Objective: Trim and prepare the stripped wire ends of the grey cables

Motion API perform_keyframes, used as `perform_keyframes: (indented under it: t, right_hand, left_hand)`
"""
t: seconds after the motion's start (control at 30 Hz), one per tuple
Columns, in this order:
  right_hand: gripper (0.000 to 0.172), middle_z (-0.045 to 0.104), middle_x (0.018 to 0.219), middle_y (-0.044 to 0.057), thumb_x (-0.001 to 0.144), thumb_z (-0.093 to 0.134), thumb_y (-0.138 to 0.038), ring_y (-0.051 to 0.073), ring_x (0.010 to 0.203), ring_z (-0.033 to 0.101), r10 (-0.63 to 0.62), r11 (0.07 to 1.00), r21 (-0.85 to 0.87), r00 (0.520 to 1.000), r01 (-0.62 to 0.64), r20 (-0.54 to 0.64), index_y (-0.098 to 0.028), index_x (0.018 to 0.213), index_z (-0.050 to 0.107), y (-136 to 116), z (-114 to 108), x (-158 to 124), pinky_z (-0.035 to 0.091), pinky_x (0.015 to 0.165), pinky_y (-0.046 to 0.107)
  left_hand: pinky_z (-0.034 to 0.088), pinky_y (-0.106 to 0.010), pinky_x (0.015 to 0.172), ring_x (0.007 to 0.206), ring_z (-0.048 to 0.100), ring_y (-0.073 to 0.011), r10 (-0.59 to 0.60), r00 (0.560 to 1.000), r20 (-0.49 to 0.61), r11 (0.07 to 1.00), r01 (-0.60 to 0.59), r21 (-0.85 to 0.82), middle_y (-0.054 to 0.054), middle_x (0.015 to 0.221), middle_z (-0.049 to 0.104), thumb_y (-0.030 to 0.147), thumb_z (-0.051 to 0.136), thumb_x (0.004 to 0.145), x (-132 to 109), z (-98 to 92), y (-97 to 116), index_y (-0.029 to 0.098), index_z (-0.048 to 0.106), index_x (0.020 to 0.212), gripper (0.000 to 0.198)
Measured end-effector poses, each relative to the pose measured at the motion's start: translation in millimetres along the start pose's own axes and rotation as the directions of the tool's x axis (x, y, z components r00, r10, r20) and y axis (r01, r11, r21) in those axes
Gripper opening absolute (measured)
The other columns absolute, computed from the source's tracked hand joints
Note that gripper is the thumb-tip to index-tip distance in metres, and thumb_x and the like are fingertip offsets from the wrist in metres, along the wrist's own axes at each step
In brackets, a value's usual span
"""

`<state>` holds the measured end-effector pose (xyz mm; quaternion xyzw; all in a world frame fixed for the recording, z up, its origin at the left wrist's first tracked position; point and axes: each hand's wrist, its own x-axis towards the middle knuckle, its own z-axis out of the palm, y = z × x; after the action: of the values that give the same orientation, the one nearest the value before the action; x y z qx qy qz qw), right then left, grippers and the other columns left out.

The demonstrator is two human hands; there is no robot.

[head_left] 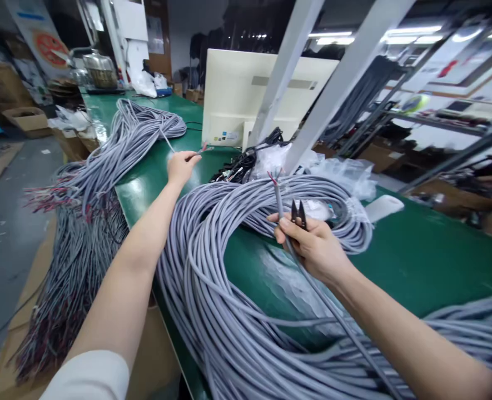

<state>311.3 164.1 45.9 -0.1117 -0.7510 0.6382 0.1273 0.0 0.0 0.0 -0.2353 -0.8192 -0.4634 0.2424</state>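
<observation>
My left hand [182, 166] is closed on a grey cable near its stripped end, where reddish wires [204, 148] stick out. My right hand [306, 241] pinches another grey cable [279, 203] between thumb and fingers; coloured wires fan from its upper end. Held in the same palm are small dark snips [298, 213], their two pointed blades up and slightly apart. Below and between my hands lies a large coil of grey cable [212, 250] on the green table [416, 244]. The handle of the snips is hidden by my fingers.
A cable bundle [141, 130] hangs over the table's left edge, above many cut cables [74, 261] with reddish ends. Behind stand a white monitor [237, 89] and slanted white posts [333, 83]. Clear plastic bags [346, 175], black cables [246, 164] and a white roll [385, 208] lie nearby.
</observation>
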Motion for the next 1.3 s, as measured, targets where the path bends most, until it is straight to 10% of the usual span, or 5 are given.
perform_keyframes:
  t: [0.63, 0.97, 1.3]
  right_hand:
    - [0.041, 0.054, 0.055, 0.000, 0.074, 0.066, -0.051, 0.007, 0.045, 0.033, -0.026, 0.999, 0.034, 1.000, 0.025, 0.014, -0.015, 0.056, 0.056, 22, 3, 5, 0.024, 0.044, 0.024]
    - [0.025, 0.051, 0.052, -0.003, 0.073, 0.071, -0.035, 0.007, 0.043, 0.040, -0.109, 0.963, 0.219, 0.971, 0.156, -0.211, -0.017, 0.091, 0.068, -36, -4, -11, 0.028, 0.039, 0.021]
    - [0.026, 0.050, 0.052, -0.004, 0.075, 0.068, -0.035, 0.006, 0.038, 0.034, -0.196, 0.960, 0.180, 0.974, 0.214, -0.115, -0.016, 0.092, 0.065, -30, 19, 18, 0.021, 0.037, 0.022]
  left_hand:
    - [0.043, -0.027, 0.078, 0.086, 0.065, -0.0203, -0.072, 0.997, 0.015, 0.996, 0.071, 0.057, -0.006, 0.093, 0.074, 0.038, 0.056, 0.080, -5, -2.6, -4, 0.016, 0.074, 0.095, 0.032]
    - [0.042, -0.029, 0.074, 0.080, 0.064, -0.0189, -0.090, 0.996, -0.024, 0.995, 0.091, 0.052, -0.002, 0.084, 0.074, 0.042, 0.059, 0.078, -3, 2.0, -14, 0.021, 0.076, 0.087, 0.028]
    - [0.040, -0.030, 0.078, 0.085, 0.063, -0.0198, 0.029, 0.999, -0.035, 0.993, -0.025, 0.114, -0.004, 0.089, 0.074, 0.037, 0.058, 0.082, -7, -0.6, -4, 0.021, 0.074, 0.091, 0.025]
